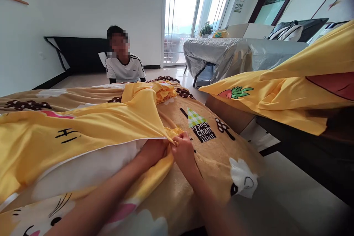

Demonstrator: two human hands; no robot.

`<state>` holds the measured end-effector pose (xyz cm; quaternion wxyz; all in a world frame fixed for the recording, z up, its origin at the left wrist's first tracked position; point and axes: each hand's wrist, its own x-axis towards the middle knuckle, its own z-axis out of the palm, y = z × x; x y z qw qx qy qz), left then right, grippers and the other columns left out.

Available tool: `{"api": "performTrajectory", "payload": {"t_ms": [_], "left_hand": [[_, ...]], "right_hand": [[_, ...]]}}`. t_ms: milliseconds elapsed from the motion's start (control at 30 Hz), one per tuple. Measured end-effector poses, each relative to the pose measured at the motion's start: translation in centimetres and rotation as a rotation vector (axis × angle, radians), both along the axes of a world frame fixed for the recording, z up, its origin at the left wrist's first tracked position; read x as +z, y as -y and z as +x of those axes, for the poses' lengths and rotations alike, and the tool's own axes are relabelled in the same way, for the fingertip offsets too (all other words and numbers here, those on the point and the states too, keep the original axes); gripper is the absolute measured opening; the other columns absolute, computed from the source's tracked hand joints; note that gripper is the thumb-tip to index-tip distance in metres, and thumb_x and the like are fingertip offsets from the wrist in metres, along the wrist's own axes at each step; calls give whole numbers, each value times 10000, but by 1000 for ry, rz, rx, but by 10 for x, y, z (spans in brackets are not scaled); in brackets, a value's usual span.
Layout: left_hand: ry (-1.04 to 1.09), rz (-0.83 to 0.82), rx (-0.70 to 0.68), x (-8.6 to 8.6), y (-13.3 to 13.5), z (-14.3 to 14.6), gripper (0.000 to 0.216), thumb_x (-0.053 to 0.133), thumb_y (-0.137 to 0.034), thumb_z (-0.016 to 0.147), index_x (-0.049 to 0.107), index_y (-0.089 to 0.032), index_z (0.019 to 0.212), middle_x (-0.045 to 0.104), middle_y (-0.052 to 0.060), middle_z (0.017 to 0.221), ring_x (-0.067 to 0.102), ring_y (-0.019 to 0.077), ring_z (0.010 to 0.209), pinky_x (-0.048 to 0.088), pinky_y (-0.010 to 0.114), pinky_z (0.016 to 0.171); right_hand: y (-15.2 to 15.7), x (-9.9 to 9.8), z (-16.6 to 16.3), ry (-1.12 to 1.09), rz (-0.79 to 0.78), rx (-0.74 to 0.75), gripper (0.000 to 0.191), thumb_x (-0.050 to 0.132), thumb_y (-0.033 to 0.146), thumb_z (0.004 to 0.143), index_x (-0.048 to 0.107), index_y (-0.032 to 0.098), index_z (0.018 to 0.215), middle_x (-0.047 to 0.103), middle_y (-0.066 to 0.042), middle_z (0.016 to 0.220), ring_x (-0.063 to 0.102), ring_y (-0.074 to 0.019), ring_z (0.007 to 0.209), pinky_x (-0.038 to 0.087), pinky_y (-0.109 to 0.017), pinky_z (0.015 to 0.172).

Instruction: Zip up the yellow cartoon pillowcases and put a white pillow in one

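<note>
On yellow cover [110, 123]: right hand [182, 149], fingers clamped on its edge, likely steadying it!
Inside opening: left hand [156, 150] beside white padding [91, 166], fingers hidden, can't tell.

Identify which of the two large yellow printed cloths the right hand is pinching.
The yellow fabric cover with black "Hi" lettering, white filling showing inside it; the yellow carrot-printed cloth is apart, at right.

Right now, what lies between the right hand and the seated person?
In the head view, the bunched yellow cover, spread over the tan blanket, lies between the right hand and the seated person.
</note>
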<state>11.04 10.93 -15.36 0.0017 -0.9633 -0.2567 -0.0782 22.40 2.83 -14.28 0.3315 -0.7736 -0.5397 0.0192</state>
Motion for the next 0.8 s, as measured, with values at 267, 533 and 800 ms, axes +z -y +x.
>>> {"api": "performTrajectory", "payload": {"t_ms": [267,533,800], "left_hand": [[-72,29,45,-11,-1,1,408,386,-130,886,513,-135,1274,619,165,1223,574,279,1153,424,422,992],[-66,-18,50,-11,-3,-2,379,392,-132,881,566,-87,1214,655,188,1127,612,297,1072,460,443,932],[16,-185,156,4,7,-9,352,371,-236,919,626,-191,1158,634,106,1226,599,273,1107,482,396,916]], "right_hand": [[-16,-23,7,-807,287,47,103,517,189,633,540,181,732,613,-9,705,555,-149,694,420,-241,652],[-35,-29,-6,-1102,291,46,290,545,380,646,487,182,849,613,0,678,579,-142,626,453,-240,587],[-13,6,9,91,-403,21,240,505,105,775,633,159,971,680,-120,966,646,-239,936,464,-316,764]]}}
